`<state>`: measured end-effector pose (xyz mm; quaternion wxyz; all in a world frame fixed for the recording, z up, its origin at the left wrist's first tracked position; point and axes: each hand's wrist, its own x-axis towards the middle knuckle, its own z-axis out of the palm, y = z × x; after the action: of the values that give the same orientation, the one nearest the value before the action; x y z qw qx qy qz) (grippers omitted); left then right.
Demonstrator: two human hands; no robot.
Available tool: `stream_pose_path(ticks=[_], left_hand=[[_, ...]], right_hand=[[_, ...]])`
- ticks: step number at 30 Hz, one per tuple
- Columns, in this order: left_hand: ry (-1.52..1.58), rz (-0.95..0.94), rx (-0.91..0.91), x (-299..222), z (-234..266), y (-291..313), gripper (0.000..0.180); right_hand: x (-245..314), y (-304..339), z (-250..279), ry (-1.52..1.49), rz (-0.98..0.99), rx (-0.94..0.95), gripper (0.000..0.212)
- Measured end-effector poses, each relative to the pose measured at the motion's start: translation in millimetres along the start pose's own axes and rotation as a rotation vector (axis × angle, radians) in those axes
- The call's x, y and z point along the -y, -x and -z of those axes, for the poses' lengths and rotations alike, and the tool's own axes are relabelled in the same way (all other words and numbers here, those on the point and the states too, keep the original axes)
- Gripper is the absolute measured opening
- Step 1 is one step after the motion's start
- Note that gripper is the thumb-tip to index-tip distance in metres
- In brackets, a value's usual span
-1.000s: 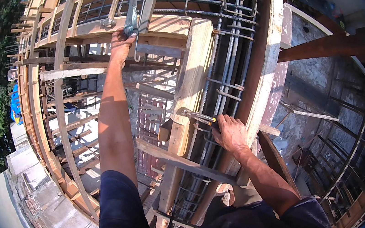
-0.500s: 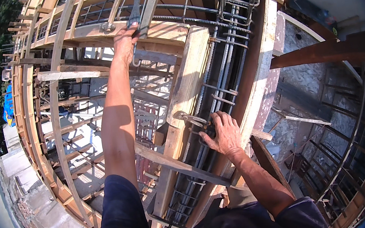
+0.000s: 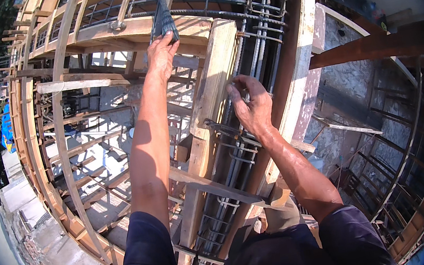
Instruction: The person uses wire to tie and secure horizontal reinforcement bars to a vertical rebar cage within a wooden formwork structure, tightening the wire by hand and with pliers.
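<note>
Left hand point(image 3: 160, 59): fingers closed on the near end of a wire bundle point(image 3: 164, 22), its length running away from the person.
Right hand point(image 3: 253, 103): half-curled; I can't tell whether it grips anything.
Pliers point(image 3: 218, 126): just nearward and left of the right hand.
Rebar cage point(image 3: 262, 33): under it.
Board point(image 3: 216, 187): crossing nearer the body.

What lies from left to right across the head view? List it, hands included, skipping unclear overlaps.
Blue sheeting, long wooden batten, left hand, right hand, reddish-brown beam.
</note>
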<state>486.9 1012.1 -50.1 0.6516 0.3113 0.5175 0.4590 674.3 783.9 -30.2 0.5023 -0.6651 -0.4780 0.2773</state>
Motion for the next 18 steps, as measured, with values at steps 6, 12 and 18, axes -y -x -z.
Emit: stream_pose_path(ticks=[6,12,18], left_hand=[[-0.004,0.008,0.01,-3.0,-11.1,4.1,0.021],[0.024,-0.007,0.028,-0.7,-13.0,4.4,0.019],[0.039,0.003,0.053,6.5,0.4,-2.9,0.026]], right_hand=[[11.6,-130.3,-89.9,-0.158,-0.103,0.083,0.027],[0.9,-161.7,-121.9,-0.185,-0.166,0.129,0.027],[-7.2,-164.8,-125.0,0.039,-0.094,0.14,0.028]])
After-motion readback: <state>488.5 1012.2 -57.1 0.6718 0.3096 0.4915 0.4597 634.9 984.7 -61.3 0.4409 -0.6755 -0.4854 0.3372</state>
